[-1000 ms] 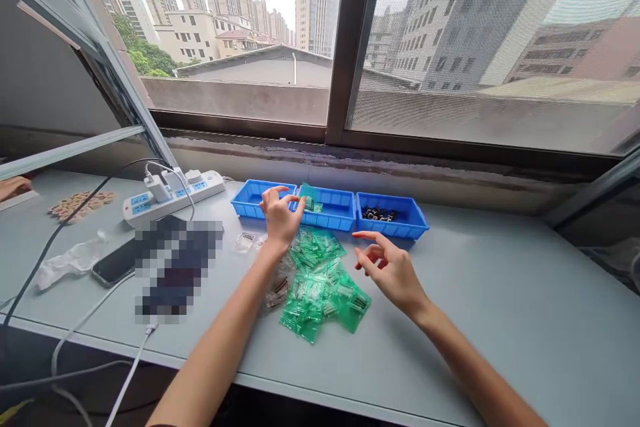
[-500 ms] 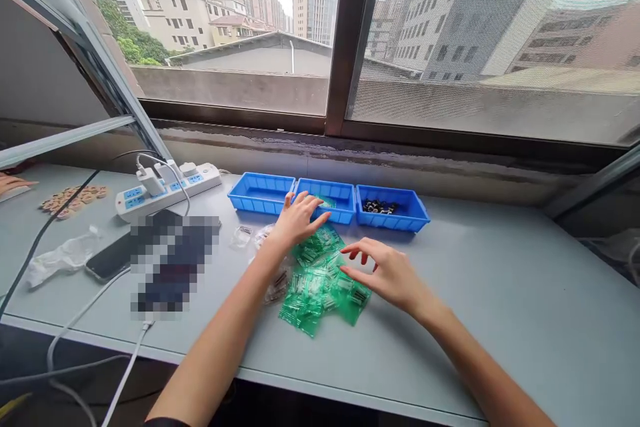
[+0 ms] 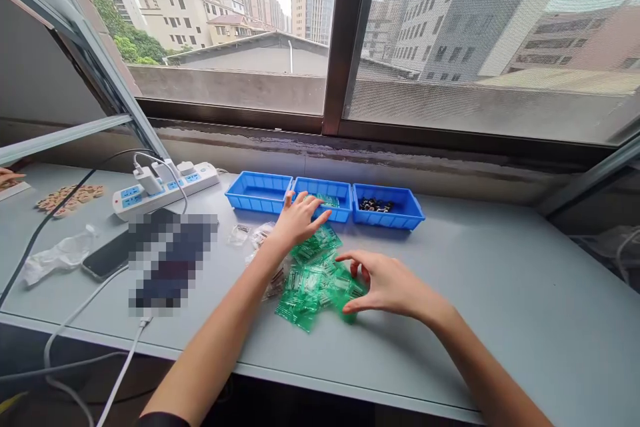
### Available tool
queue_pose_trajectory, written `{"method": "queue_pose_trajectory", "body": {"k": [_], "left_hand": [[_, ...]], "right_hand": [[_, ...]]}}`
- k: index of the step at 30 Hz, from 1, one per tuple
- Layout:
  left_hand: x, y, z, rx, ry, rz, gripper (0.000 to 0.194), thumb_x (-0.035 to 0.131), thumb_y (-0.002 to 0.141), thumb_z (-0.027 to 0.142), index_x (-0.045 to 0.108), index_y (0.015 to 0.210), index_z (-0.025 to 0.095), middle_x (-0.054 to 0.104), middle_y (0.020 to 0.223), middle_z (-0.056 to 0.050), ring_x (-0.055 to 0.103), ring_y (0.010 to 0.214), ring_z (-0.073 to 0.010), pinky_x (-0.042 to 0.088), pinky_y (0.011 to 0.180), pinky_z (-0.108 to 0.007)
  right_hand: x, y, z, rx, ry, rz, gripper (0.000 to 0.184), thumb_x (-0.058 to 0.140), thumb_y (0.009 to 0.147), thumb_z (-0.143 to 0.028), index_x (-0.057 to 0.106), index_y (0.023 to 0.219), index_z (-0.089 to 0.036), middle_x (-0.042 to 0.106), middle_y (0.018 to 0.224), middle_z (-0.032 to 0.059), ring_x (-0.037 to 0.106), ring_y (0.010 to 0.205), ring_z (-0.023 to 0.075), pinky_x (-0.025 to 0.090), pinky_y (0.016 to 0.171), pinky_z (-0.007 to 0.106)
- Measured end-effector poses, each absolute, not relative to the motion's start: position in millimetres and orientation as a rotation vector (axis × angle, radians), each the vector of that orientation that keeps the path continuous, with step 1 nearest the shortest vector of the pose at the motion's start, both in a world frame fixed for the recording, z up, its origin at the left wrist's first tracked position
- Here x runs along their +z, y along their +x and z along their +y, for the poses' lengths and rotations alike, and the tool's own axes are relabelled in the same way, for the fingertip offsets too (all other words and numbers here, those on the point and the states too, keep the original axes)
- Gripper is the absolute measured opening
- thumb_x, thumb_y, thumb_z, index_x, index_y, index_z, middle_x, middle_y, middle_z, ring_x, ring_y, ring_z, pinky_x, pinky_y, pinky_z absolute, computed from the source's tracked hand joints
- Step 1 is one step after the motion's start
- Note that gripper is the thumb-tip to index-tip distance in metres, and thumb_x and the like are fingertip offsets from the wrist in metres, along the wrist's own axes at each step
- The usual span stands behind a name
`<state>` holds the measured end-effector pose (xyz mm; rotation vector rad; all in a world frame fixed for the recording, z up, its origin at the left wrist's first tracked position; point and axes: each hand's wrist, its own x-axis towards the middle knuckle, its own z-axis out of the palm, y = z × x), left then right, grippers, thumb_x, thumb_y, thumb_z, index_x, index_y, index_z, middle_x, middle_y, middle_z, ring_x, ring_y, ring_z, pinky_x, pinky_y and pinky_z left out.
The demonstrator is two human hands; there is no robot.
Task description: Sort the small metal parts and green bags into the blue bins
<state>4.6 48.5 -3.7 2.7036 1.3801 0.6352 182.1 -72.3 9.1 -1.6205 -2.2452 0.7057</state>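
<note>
Hands (image 3: 393,283) near green packets (image 3: 303,287), blue bins (image 3: 341,214)

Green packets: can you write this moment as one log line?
left hand: open, near middle bin | right hand: open, near green packets, touch unclear | right bin: dark parts

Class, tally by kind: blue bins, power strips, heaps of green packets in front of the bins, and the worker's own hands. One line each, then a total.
Blue bins: 3 (left bin, middle bin, right bin)
Power strip: 1
Heap of green packets: 1
Worker's hands: 2 (left hand, right hand)
Total: 7
</note>
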Motion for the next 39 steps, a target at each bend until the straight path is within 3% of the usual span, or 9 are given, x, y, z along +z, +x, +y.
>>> {"method": "queue_pose_trajectory", "body": {"k": [10,14,18,21,26,30,37,39], "left_hand": [[6,15,43,0.455,2.594,1.361,0.03,0.042,0.091,0.04,0.057,0.111,0.024,0.061,0.118,-0.004,0.041,0.123,-0.0237,0.013,0.108,-0.047],[8,15,38,0.593,2.603,1.328,0.028,0.044,0.09,0.036,0.055,0.113,0.024,0.056,0.124,-0.004,0.042,0.121,-0.0228,0.015,0.107,-0.045],[18,12,24,0.786,2.629,1.172,0.025,0.045,0.09,0.039,0.06,0.102,0.023,0.058,0.116,-0.004,0.048,0.111,-0.022,0.028,0.099,-0.04],[21,14,15,0.861,2.62,0.977,0.025,0.051,0.087,0.044,0.062,0.091,0.021,0.06,0.105,-0.004,0.051,0.101,-0.0211,0.035,0.091,-0.037],[14,25,11,1.064,2.454,0.68,0.028,0.055,0.085,0.044,0.06,0.077,0.018,0.06,0.089,-0.005,0.055,0.088,-0.0183,0.042,0.081,-0.033],[12,31,5,1.257,2.16,0.689,0.028,0.057,0.083,0.043,0.059,0.071,0.018,0.057,0.08,-0.003,0.055,0.078,-0.0154,0.044,0.069,-0.027],[9,41,-5,1.321,1.973,0.726,0.006,0.061,0.078,0.018,0.066,0.075,0.02,0.056,0.082,-0.003,0.056,0.081,-0.0146,0.046,0.063,-0.023],[8,41,-5,1.401,2.001,0.74,0.016,0.059,0.074,0.009,0.067,0.079,0.021,0.055,0.088,-0.003,0.056,0.087,-0.0152,0.047,0.064,-0.023]], "right_hand": [[5,186,-65,0.851,-1.58,-2.211,0.051,0.08,0.053,-0.042,0.055,0.091,-0.022,0.059,0.086,0.0006,0.055,0.075,0.0172,0.043,0.063,0.027],[4,190,-62,0.946,-1.514,-2.091,0.043,0.079,0.055,-0.034,0.053,0.086,-0.021,0.057,0.083,-0.001,0.051,0.063,0.0125,0.043,0.056,0.026],[8,197,-59,1.036,-1.423,-1.845,0.037,0.072,0.063,-0.031,0.057,0.095,-0.022,0.054,0.083,-0.0024,0.047,0.049,0.0072,0.044,0.047,0.024],[9,200,-55,0.943,-1.331,-1.66,0.041,0.074,0.062,-0.036,0.06,0.098,-0.022,0.056,0.078,-0.0025,0.048,0.049,0.008,0.045,0.047,0.024],[8,198,-49,0.786,-1.226,-1.437,0.037,0.073,0.061,-0.043,0.065,0.088,-0.019,0.063,0.078,0.0025,0.05,0.055,0.0109,0.045,0.046,0.025],[9,196,-48,0.726,-1.186,-1.368,0.034,0.072,0.063,-0.045,0.066,0.084,-0.019,0.064,0.082,0.0047,0.051,0.057,0.0116,0.042,0.04,0.022],[7,196,-50,0.42,-1.107,-1.46,0.015,0.066,0.074,-0.036,0.067,0.071,-0.021,0.064,0.079,0.0035,0.05,0.054,0.0102,0.036,0.037,0.02],[8,197,-53,0.263,-1.053,-1.543,0.015,0.063,0.079,-0.03,0.069,0.067,-0.023,0.064,0.085,0.0045,0.052,0.056,0.01,0.039,0.039,0.021]]}}
